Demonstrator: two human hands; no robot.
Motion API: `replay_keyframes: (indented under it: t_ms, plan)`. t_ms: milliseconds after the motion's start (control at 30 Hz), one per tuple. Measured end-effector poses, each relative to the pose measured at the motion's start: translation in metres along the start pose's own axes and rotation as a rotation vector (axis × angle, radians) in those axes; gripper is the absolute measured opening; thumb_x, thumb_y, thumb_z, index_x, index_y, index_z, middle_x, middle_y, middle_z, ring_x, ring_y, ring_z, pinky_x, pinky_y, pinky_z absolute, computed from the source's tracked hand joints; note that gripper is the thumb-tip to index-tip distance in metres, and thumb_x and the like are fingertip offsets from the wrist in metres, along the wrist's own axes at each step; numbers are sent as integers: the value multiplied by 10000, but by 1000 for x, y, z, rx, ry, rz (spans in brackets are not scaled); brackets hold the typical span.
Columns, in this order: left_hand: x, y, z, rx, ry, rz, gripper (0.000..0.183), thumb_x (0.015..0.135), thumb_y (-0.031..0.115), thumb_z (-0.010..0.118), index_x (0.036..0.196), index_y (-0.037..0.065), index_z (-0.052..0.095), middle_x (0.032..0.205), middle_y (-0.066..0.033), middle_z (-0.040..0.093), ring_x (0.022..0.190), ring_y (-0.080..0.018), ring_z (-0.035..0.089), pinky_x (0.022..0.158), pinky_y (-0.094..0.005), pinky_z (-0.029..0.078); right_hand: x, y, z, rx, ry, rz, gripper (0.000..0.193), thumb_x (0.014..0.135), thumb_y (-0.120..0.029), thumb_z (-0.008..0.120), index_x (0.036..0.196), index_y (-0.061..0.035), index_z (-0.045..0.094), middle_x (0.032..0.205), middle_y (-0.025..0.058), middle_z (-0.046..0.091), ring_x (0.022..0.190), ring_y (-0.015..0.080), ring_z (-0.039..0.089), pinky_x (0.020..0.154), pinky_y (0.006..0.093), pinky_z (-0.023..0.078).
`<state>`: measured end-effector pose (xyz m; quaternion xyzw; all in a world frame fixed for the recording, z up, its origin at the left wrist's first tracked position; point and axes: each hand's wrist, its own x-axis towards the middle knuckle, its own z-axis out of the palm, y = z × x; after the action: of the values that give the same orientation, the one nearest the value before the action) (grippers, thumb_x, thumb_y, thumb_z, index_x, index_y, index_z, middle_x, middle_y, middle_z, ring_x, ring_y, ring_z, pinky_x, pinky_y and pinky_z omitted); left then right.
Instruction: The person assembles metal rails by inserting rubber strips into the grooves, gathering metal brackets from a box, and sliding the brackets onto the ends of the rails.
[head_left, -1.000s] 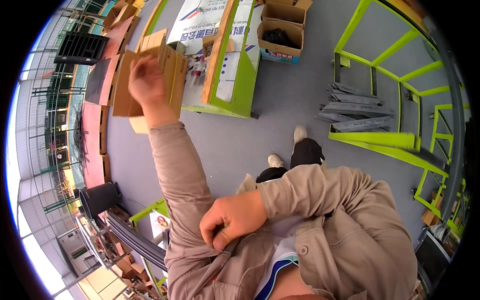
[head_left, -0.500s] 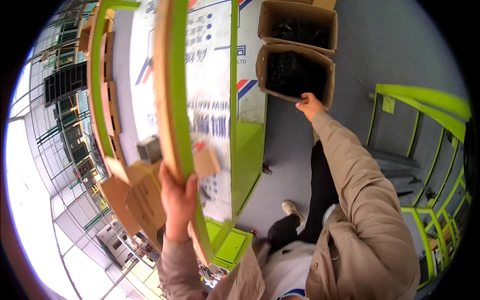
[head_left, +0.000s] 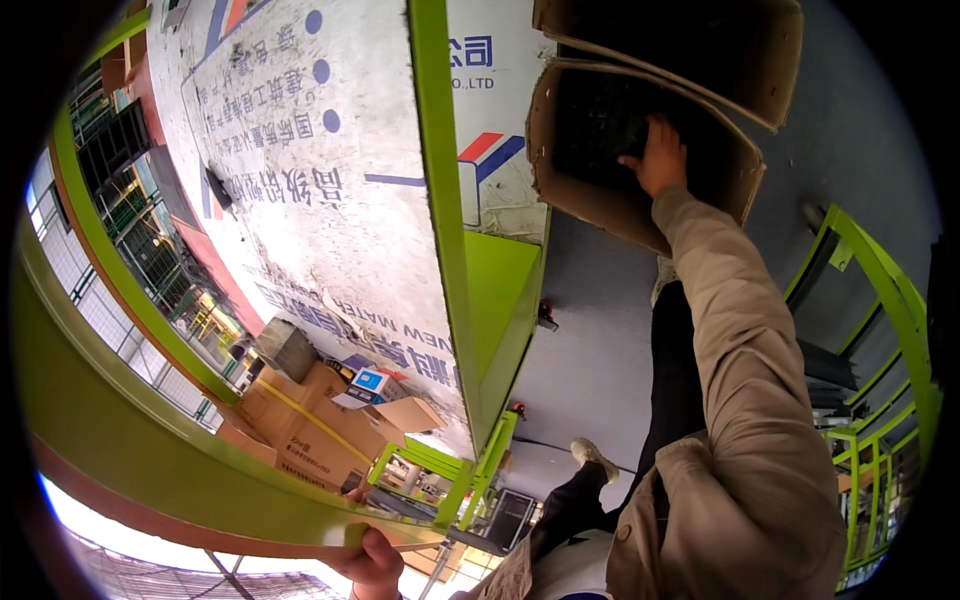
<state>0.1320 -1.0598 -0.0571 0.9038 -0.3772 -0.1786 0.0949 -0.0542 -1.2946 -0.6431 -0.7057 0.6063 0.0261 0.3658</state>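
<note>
My right hand [head_left: 660, 158] reaches into the nearer cardboard box [head_left: 738, 172], its thumb and forefinger apart. Just beyond the fingertips lie black things [head_left: 605, 125], too dark to make out singly. My left hand [head_left: 372, 560] is closed round a green beam [head_left: 215, 470] with a brown edge, which curves across the lower left. Part of that hand is hidden behind the beam.
A second cardboard box [head_left: 780, 60] stands beyond the first. A worn white printed panel [head_left: 330, 190] in a green frame lies left of the boxes. Small cartons [head_left: 370, 388] and a grey block [head_left: 287, 348] sit nearby. Green racking [head_left: 880, 270] rises at right.
My right hand has gone from the box's near rim into the box. The green beam now sits lower left, my left hand still on it. The whole view has shifted, with the boxes appearing larger.
</note>
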Motion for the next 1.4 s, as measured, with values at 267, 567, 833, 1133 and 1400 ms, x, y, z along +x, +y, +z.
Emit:
replay_keyframes:
  t_ms: [267,567,833,1133,1400]
  plan:
    - [-3,-8,4,-10,75,58,724,937,249,575,1453,-68,179,1299,-214,479,1035,-287,616,911,-391,503,-11,14,-34,-125,-51,-153,422,738,-176,790,1119,-105,623,1157,61,579,1151,300,528,949,438,442]
    - [13,18,0,163,145,-21,654,823,233,740,1333,-35,429,1098,-231,624,978,-384,645,833,-408,514,-91,-23,-149,538,179,-161,204,825,-138,718,1001,-56,654,1135,21,672,1002,233,654,879,355,495]
    - [-19,-9,-8,-68,527,570,531,821,152,719,1297,30,517,1250,-229,556,1164,-387,532,999,-459,421,-286,-146,-313,933,-27,-390,152,877,-175,669,955,-49,635,917,39,701,890,128,635,832,290,497]
    - [-285,-32,-26,-848,-258,427,664,808,258,766,1311,-37,447,1146,-216,595,1039,-368,605,947,-395,486,-624,-280,-373,1291,-376,-417,197,891,-164,659,967,-12,560,822,92,646,752,198,645,722,338,545]
    - [-474,-197,-85,-1661,-651,264,323,972,148,576,1249,7,486,1072,-129,648,860,-213,680,739,-358,595,-853,-296,-286,1177,-802,-619,413,957,-164,600,1308,31,502,1184,115,614,1036,174,588,932,338,476]
